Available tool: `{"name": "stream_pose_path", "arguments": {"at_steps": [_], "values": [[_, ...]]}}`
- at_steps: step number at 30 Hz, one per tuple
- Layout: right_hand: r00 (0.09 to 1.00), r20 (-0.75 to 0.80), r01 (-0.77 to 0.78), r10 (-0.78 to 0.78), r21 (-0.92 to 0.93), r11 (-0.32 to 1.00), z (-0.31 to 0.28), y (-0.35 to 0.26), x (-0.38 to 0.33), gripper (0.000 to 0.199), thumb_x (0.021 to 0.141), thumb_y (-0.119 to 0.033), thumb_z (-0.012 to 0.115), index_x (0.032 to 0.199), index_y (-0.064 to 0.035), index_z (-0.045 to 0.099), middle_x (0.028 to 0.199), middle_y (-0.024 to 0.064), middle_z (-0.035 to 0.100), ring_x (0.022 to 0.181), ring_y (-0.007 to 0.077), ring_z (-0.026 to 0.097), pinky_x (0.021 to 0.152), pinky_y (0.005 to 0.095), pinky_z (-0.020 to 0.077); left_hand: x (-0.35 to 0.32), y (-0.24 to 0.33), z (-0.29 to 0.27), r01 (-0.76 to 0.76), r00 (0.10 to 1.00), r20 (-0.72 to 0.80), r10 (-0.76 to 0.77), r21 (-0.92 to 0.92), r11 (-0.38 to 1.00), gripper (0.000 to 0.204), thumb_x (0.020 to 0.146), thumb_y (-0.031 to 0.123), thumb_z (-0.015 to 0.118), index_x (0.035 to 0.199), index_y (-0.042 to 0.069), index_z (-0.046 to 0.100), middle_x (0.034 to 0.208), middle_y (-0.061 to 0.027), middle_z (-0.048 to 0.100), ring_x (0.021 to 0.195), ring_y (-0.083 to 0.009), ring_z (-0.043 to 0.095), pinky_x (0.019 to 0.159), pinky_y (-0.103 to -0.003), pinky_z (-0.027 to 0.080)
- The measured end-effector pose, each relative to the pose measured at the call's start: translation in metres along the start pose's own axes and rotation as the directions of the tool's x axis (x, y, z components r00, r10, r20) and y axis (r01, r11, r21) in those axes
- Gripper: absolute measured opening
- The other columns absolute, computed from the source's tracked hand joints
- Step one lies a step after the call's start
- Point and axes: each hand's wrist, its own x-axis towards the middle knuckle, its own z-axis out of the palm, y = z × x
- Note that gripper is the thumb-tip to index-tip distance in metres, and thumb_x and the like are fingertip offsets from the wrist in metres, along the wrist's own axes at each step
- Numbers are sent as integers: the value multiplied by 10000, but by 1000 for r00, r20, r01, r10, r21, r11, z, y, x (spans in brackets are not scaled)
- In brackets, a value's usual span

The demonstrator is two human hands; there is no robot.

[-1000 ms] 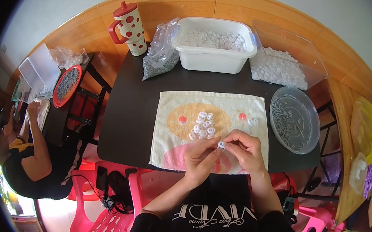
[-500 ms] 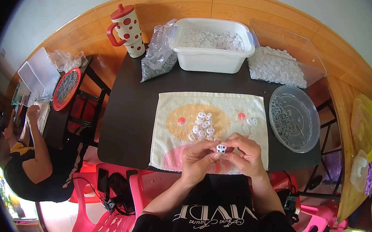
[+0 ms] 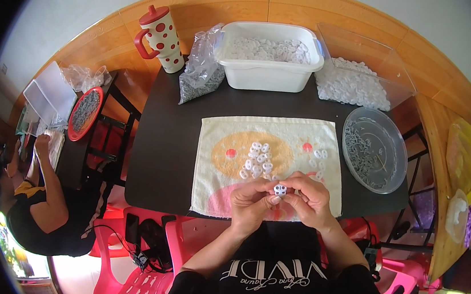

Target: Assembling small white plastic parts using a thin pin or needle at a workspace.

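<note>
Head view: hands (image 3: 250,202) (image 3: 311,201) (white piece (image 3: 280,190) pinched) above the towel's (image 3: 295,153) near edge.

Since a second ago, the small white plastic piece (image 3: 280,190) between my hands has been turned, so a broader face with several dark round spots now shows upward, where only a small part of it showed between my fingers. It also sits slightly nearer to me. My right hand (image 3: 313,201) has come down a little, its raised knuckles lowered, uncovering more of the loose white pieces (image 3: 319,174) just beyond it. My left hand (image 3: 248,202) has brought its thumb closer in beneath the piece.
</note>
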Motion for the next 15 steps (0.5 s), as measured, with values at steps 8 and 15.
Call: {"name": "stream_pose_path", "arguments": {"at_steps": [8,15], "values": [[996,-13,87,-89,-118,989,2,0,2,198,808,75,617,1003,39,618,847,121,645,721,216,633,617,289,483,-1,-2,4,-31,998,-57,39,152,988,241,824,-107,656,1043,-4,659,991,-70,633,864,-111,598,771,-235,491],[995,4,95,-96,-118,988,1,-2,2,184,810,68,608,984,9,618,854,111,647,716,228,639,610,302,486,-2,-1,5,-80,996,-30,88,210,974,196,832,-99,652,1010,-16,653,968,-61,615,809,-95,574,734,-222,478]]}}
